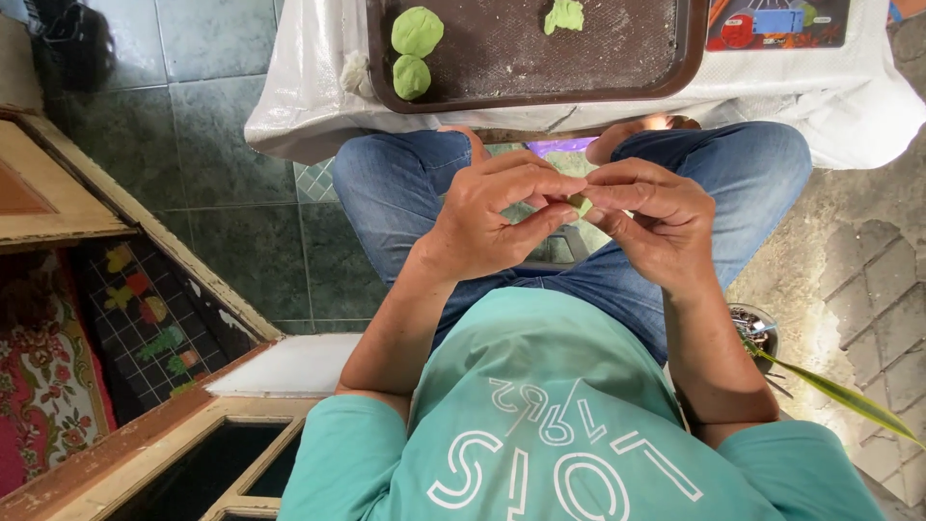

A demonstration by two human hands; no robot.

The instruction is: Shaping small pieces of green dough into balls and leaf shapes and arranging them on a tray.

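Green dough piece (580,204), mostly hidden, seems pinched between fingers of left hand (497,217) and right hand (648,220).

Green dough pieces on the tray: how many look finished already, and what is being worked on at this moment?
Two round pieces lie shaped on the tray; a third, rougher lump sits at its far edge. Left hand and right hand pinch a small green bit between them. Most of the tray is unfilled.
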